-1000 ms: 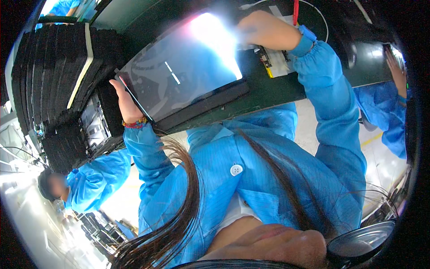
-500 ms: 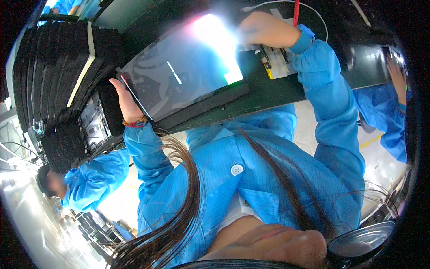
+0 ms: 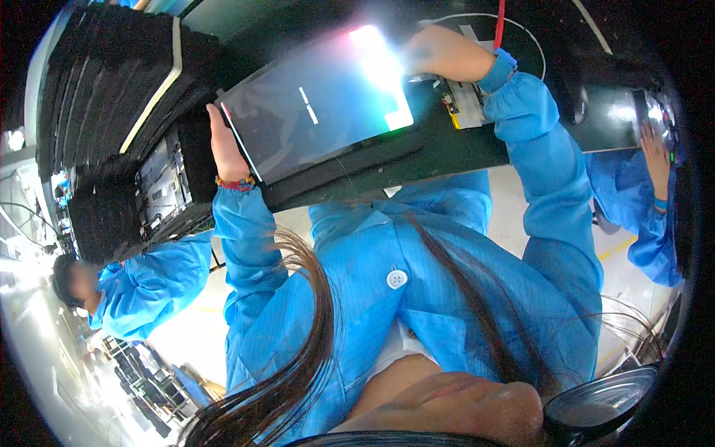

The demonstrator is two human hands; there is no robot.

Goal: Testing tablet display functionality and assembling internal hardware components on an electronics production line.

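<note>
A tablet-like screen panel (image 3: 279, 134), dark and glossy, is tilted above the dark bench. Bright light glares off its right end, and a small white strip mark shows near its middle. My left hand (image 3: 229, 149) is at its left edge, with one finger or thumb upright along the edge and the others hidden, and it appears to grip the panel. My right hand (image 3: 450, 54) reaches to the far right corner of the panel, its fingertips washed out by the glare. Beside my right wrist lies an opened electronic part (image 3: 465, 108) with a yellow edge.
Several black slotted trays or folders (image 3: 112, 82) are stacked at the left, with a device frame (image 3: 162, 182) at their near side. A white cable (image 3: 521, 26) and a red cord (image 3: 500, 22) run past my right hand. Co-workers in blue (image 3: 160, 287) are on both sides.
The panel and my left hand stand slightly farther right and up in view, though the surroundings shift too. The glare on the panel has spread and turned bluish. My right hand stays at its corner.
</note>
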